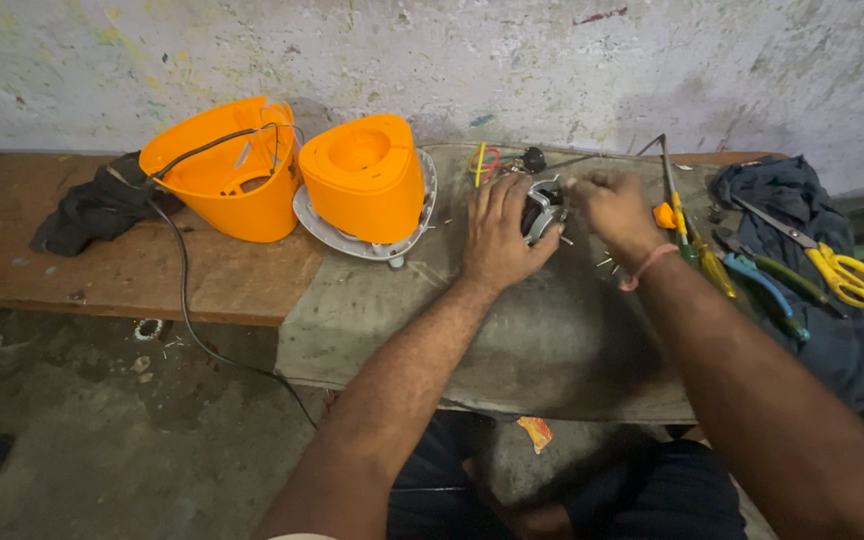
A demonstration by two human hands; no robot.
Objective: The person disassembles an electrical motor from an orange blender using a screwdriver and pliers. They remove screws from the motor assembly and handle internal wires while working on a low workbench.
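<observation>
Motor (pixel 544 208), small and grey, sits on the cloth-covered bench (pixel 102 270), left hand (pixel 497 232) cupped over it with fingers curled around, right hand (pixel 614 208) pinching at its top, orange housings (pixel 362 175) left, scissors (pixel 852 275) and screwdrivers (pixel 697 245) right

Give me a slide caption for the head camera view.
Both hands, left hand and right hand, grip a small motor beside orange housings.

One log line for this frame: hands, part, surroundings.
left hand: grip on small motor | right hand: fingertips at motor top | bench: two orange housings, yellow scissors, screwdrivers
</observation>
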